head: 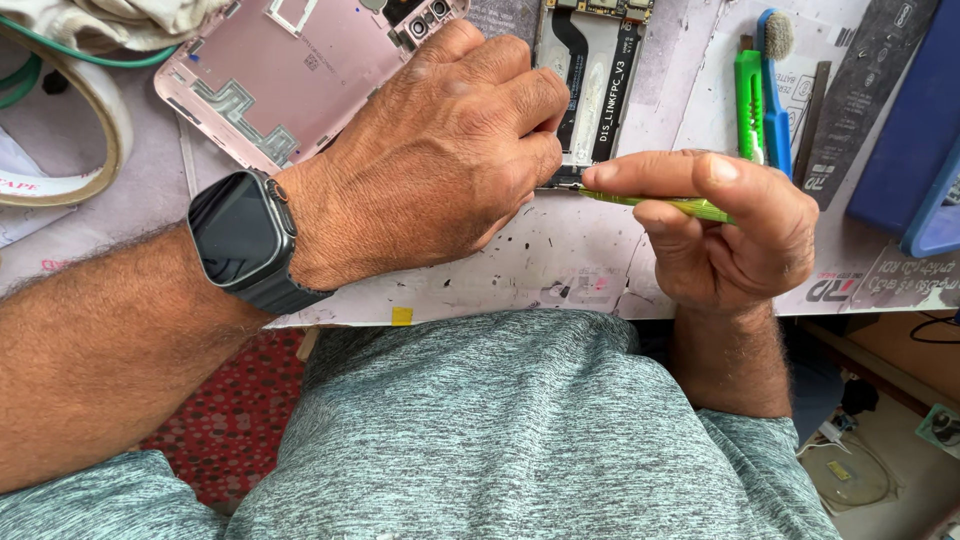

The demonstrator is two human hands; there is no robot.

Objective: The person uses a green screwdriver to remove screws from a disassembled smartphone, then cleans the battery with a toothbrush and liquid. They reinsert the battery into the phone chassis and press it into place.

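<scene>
My left hand [440,150], with a black smartwatch [243,240] on its wrist, presses down on an opened phone body [598,80] whose black flex cables and circuit board show. My right hand [725,225] pinches a thin green tool [660,203], its tip touching the lower edge of the phone beside my left fingers. A pink phone back cover [285,70] lies inside up just left of my left hand.
A green utility knife [749,105] and a blue brush [772,80] lie at the right on the stained white mat [540,265]. A blue case [915,130] sits far right, a tape roll [95,130] far left. The table edge runs near my grey shirt.
</scene>
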